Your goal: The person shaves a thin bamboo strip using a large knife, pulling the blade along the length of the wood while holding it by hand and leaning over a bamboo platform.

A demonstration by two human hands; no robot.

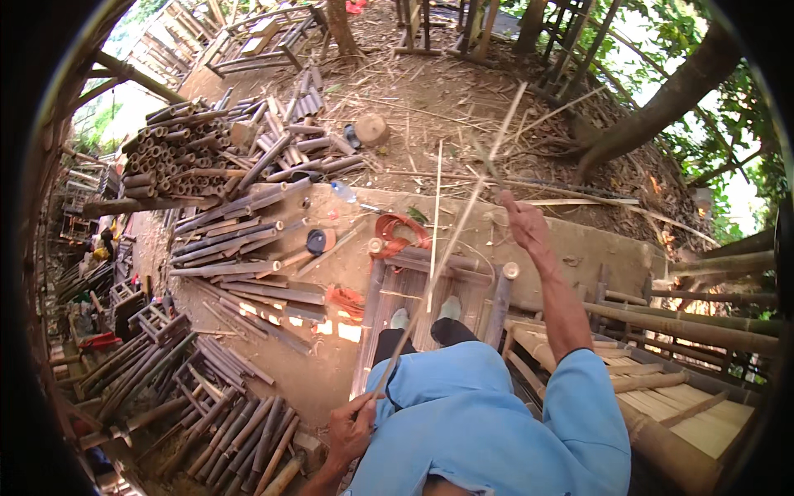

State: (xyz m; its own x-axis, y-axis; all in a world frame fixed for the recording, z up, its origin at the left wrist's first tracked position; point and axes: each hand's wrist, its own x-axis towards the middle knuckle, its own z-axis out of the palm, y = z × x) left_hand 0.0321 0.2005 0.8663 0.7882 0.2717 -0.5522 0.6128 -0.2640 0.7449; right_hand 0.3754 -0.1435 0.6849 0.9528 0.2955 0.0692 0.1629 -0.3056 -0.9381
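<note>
A long thin bamboo strip (pixel 451 240) runs diagonally from lower left to upper right across my front. My left hand (pixel 351 427) grips its lower end beside my blue shirt. My right hand (pixel 523 221), arm stretched out, closes on the strip farther up. Below the strip lies a bamboo frame (pixel 389 285) with slats, and my two feet rest on it. An orange-red band (pixel 397 231) lies coiled at the frame's far end.
Piles of cut bamboo poles (pixel 231 215) cover the ground at left and lower left. A bamboo bench (pixel 703 413) stands at my right. A round dark tape-like object (pixel 317 240) lies on the concrete. Tree trunks (pixel 662 103) and bamboo racks stand beyond.
</note>
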